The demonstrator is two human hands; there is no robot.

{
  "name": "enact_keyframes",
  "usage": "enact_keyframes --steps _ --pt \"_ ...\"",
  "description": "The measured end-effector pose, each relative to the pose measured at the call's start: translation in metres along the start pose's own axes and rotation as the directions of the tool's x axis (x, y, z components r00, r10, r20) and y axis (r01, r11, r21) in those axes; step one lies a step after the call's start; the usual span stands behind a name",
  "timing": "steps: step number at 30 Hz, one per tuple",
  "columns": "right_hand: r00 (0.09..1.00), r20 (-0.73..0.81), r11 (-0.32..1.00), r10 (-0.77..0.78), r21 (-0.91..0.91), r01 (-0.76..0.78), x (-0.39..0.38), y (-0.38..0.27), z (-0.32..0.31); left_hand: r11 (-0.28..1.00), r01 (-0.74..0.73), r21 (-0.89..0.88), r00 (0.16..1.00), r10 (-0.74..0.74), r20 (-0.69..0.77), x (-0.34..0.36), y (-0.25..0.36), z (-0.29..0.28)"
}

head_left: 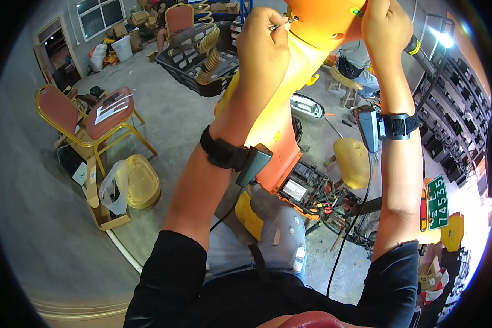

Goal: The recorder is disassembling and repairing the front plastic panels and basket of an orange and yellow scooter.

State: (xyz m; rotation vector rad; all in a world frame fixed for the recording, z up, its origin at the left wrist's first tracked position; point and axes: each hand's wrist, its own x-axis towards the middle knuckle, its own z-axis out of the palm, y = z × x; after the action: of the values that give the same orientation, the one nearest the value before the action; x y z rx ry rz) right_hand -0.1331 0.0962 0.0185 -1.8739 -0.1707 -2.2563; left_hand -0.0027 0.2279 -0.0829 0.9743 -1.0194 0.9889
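Note:
At the top of the head view is the orange-yellow body of a scooter, with its rounded front panel uppermost. My left hand pinches a thin metal rod, whose tip meets a small hole on the panel's left side. On the opposite side my right hand is closed against the panel, next to a small green-lit spot. Whatever its fingers hold is hidden. A black handlebar grip with a yellow band sticks out beyond that hand. Each wrist wears a black strap with a grey box and cable.
Below the panel lies the scooter's exposed frame with wiring and a battery. A black basket hangs at the front left. Left stand a red chair and a yellow plastic tub. Loose yellow panels and a shelf rack are right.

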Motion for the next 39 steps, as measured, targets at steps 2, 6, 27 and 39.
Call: enact_keyframes --steps 2,6,27,39 --pt "1.0 -0.008 1.0 -0.001 -0.027 0.001 0.0 -0.002 -0.001 0.998 -0.012 0.066 1.0 0.012 0.012 -0.001 -0.001 -0.001" --pt "0.999 0.027 0.999 -0.039 -0.003 0.039 0.003 -0.005 -0.002 0.992 0.011 0.125 0.999 -0.015 0.036 -0.001 0.001 -0.001" --pt "0.998 0.025 0.998 -0.065 0.01 0.065 0.002 -0.007 -0.004 0.877 -0.159 0.453 0.986 0.162 0.032 0.006 0.013 0.0" --pt "0.999 0.012 0.999 -0.048 0.007 0.048 0.002 -0.011 -0.006 0.869 -0.125 0.478 0.992 0.095 0.087 0.006 0.013 -0.003"
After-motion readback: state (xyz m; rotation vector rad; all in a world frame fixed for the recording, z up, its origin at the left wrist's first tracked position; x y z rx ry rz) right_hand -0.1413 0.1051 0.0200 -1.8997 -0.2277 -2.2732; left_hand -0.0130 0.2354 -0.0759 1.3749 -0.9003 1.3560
